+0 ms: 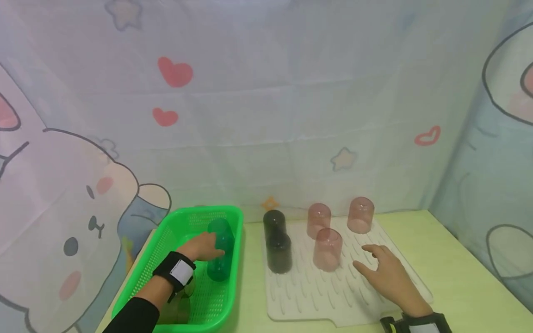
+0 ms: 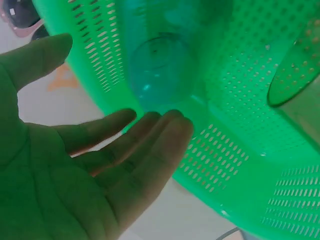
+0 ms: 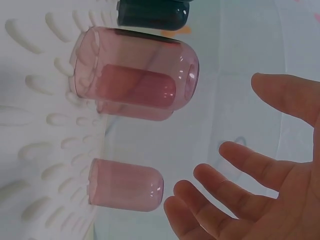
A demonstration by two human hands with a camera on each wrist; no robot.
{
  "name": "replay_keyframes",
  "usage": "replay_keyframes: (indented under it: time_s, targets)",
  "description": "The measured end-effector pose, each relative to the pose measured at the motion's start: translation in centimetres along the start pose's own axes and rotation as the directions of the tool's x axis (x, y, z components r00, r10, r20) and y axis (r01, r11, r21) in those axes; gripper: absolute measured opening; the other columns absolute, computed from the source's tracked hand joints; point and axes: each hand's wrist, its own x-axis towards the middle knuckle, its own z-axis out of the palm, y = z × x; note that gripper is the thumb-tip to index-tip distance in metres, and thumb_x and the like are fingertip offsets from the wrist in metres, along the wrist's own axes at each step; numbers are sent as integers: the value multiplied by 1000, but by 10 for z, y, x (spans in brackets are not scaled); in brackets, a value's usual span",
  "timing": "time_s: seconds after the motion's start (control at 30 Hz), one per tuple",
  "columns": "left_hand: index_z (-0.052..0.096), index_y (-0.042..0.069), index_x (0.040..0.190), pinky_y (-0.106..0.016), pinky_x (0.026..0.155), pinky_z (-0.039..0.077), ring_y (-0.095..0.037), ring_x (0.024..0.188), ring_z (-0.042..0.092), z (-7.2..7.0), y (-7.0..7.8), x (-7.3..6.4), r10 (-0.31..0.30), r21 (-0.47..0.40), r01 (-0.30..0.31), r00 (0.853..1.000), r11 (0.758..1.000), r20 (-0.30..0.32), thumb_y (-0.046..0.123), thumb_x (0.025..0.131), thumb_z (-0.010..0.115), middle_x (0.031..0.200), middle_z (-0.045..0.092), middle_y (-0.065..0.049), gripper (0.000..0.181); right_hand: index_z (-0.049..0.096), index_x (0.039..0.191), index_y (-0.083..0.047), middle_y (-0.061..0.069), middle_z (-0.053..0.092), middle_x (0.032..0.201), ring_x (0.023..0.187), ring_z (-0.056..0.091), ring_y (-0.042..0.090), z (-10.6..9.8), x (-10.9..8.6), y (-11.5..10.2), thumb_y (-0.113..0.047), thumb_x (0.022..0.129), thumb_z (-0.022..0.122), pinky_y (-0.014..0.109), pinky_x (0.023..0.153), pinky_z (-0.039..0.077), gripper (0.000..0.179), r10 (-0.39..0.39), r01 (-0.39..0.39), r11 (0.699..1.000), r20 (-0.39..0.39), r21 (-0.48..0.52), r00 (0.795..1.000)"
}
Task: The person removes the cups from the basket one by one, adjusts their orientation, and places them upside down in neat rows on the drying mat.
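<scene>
My left hand (image 1: 203, 247) reaches into a green plastic basket (image 1: 234, 282), over blue see-through cups (image 1: 219, 271) lying along its right side. In the left wrist view, the extended fingers are beside a blue cup (image 2: 162, 75); whether they touch it is unclear. Over a white drying mat (image 1: 300, 300), my right hand (image 1: 387, 275) hovers with thumb and fingers spread, holding nothing. Left of it a pink cup (image 1: 328, 252) stands upside down. Two more, a pink cup (image 1: 319, 221) and another pink cup (image 1: 361, 215), stand behind, also upside down.
Two dark cups, one dark cup (image 1: 279, 254) in front of another dark cup (image 1: 274, 222), stand upside down on the mat's left side. Under my left wrist, a brownish clear cup (image 1: 180, 311) lies in the basket. A printed cloth (image 1: 266, 115) hangs behind the table (image 1: 466, 277).
</scene>
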Motion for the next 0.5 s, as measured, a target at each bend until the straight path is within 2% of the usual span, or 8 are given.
replay_keyframes:
  time_s: [0.07,0.23,0.4,0.47,0.5]
  targets:
    - [37,-19,133,-53,96,40,-47,120,44,2,0,5,-22,1,22,1000,1000,0,25,92,62,131,43,-35,65,55,121,5,25,55,117,107,53,43,-2,0,1,-35,87,67,56,85,45,54,3,-3,1000,-1,1,1000]
    - [35,-20,133,-55,97,38,-50,123,38,9,0,17,-71,11,71,997,997,7,32,91,63,136,36,-37,72,55,121,5,25,54,118,107,53,43,-5,-1,4,-36,88,66,55,84,46,53,17,-17,1000,5,-5,1000]
    - [42,-20,129,-54,96,40,-49,121,41,19,-3,28,-99,25,98,994,995,48,34,90,65,138,34,-36,71,55,121,4,25,54,118,105,54,43,-7,-1,8,-36,89,65,54,81,47,53,16,-16,1000,7,9,1000]
    - [44,-20,127,-52,95,41,-48,120,44,21,-5,31,-104,25,103,992,994,65,34,89,65,137,36,-36,69,55,121,4,25,54,117,105,54,43,-7,0,10,-36,89,65,54,80,47,52,22,-23,1000,7,6,1000]
    - [50,-20,120,-50,93,44,-45,115,49,22,-5,32,-106,25,104,992,994,73,33,88,66,133,42,-34,64,55,120,4,25,54,117,106,54,43,-7,0,11,-36,89,65,55,81,47,52,27,-27,1000,6,2,1000]
